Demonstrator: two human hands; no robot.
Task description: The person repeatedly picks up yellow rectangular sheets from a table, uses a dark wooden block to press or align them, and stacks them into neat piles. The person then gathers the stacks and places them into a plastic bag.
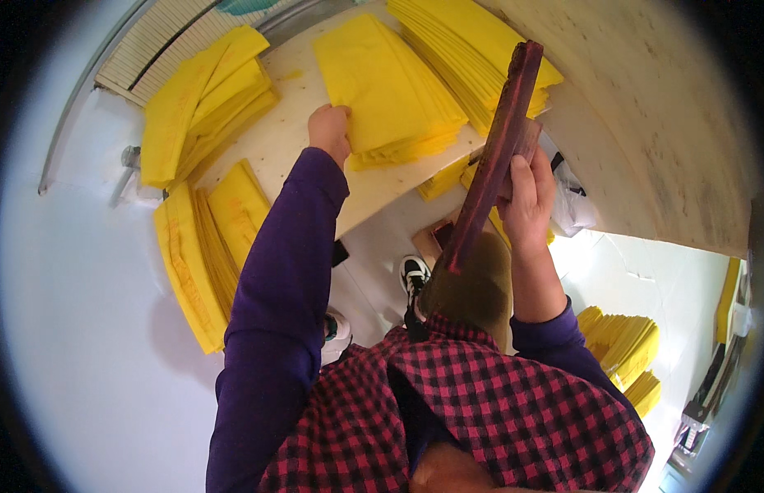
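My right hand (530, 195) grips the short wooden handle of a long, narrow, dark-red hand stamp (498, 160). The stamp is raised and slanted, its far end in front of another yellow pile. My left hand (330, 134) is closed at the left edge of a stack of yellow folded cloth sheets (386, 90), with the fingertips partly hidden at that edge. The top sheet of this stack shows plain yellow. The stack lies on a pale wooden table (295, 99), close to its near edge.
A tall yellow pile (472, 57) stands behind the stamp. Yellow sheets with reddish print (201, 107) lie at the table's left, and more printed bundles (197, 255) sit lower beside it. Further yellow bundles (620, 349) are on the floor at right. A pale wooden panel (653, 123) rises at right.
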